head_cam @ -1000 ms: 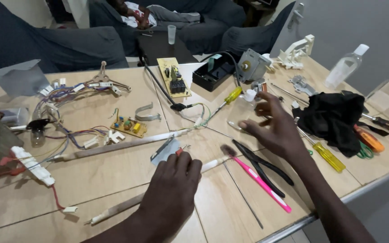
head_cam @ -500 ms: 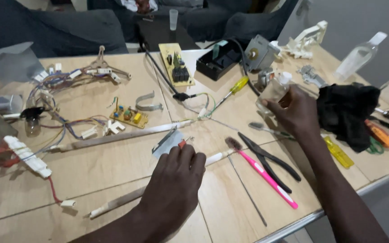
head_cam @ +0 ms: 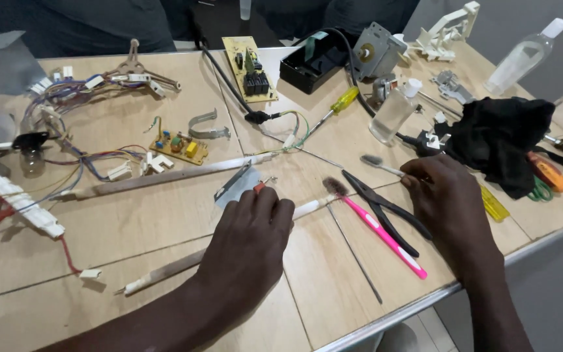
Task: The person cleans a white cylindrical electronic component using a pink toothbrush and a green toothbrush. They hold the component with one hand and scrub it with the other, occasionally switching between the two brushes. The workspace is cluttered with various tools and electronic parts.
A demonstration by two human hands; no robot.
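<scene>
On the table, left hand point(head_cam: 245, 238) lies flat on a white rod point(head_cam: 223, 251) running left-right; right hand point(head_cam: 447, 202) pinches a toothbrush point(head_cam: 380, 166).

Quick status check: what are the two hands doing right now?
Left hand fist down on long white rod. Right hand at handle of small grey brush. Black pliers and pink toothbrush lie between them.

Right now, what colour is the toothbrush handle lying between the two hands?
Bright pink, with a white end; the toothbrush shows clearly in the head view.
</scene>
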